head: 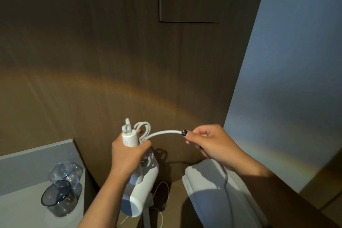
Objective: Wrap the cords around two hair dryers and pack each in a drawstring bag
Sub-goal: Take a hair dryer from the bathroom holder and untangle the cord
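Note:
My left hand (pixel 127 155) grips the handle of a white hair dryer (pixel 142 177), held handle-up with its barrel pointing down. A few loops of its white cord (pixel 162 133) stick up beside the handle top. My right hand (pixel 209 142) pinches the free stretch of that cord and holds it out to the right, level with the handle. Below my right hand lies a white drawstring bag (pixel 209 190) on the wooden surface, with a thin string running down it. A second dryer is not clearly visible.
Two clear glass tumblers (pixel 63 187) lie on a grey counter (pixel 27 203) at the lower left. A dark wood panel wall (pixel 111 61) stands straight ahead, and a pale wall (pixel 296 61) on the right. A thin white wire (pixel 161 216) trails below the dryer.

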`<state>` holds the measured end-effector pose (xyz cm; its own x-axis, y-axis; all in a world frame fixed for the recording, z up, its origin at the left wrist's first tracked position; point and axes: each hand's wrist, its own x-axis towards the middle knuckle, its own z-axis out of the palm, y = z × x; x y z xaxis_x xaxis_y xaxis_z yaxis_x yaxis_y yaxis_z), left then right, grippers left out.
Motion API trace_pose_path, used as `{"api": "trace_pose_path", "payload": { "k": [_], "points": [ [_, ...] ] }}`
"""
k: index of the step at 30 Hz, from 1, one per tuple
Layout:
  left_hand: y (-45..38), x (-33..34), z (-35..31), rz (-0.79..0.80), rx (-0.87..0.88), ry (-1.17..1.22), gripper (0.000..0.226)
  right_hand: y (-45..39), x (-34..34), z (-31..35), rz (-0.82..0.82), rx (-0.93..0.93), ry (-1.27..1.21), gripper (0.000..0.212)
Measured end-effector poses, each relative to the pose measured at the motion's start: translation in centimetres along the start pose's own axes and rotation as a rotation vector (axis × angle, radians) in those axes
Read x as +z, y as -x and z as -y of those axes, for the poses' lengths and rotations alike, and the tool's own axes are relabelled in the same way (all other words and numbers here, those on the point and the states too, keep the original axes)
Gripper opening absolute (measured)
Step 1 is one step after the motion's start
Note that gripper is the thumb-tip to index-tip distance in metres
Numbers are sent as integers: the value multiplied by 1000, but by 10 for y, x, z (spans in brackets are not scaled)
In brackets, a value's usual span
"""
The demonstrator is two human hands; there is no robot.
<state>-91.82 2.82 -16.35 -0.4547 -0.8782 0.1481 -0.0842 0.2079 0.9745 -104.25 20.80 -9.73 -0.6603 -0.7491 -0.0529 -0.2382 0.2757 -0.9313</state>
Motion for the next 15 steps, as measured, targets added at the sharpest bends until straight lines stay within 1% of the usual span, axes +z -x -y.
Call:
{"api": "trace_pose_path", "payload": {
  "k": [2, 3, 5, 7, 11, 13, 15],
  "points": [
    [-1, -5, 5, 8, -34, 17, 14, -3, -3, -8, -109, -61, 130, 33],
    [2, -7, 7, 23, -47, 31, 13, -4, -5, -14, -141, -68, 140, 34],
    [6, -11, 11, 53, -87, 91, 10, -6, -10, -24, -160, -57, 119, 31],
    [10, -16, 13, 106, -157, 207, 11, -5, -8, -34, -143, -50, 117, 28],
    [21, -18, 8, 279, -281, 469, 17, -4, 20, -44, -120, -17, -46, 28],
    [26, -16, 3, 336, -322, 542, 22, -5, 35, -43, -110, 8, -130, 28],
    [31, -11, -1, 390, -337, 587, 20, -7, 48, -39, -103, -3, -181, 27]
  ]
}}
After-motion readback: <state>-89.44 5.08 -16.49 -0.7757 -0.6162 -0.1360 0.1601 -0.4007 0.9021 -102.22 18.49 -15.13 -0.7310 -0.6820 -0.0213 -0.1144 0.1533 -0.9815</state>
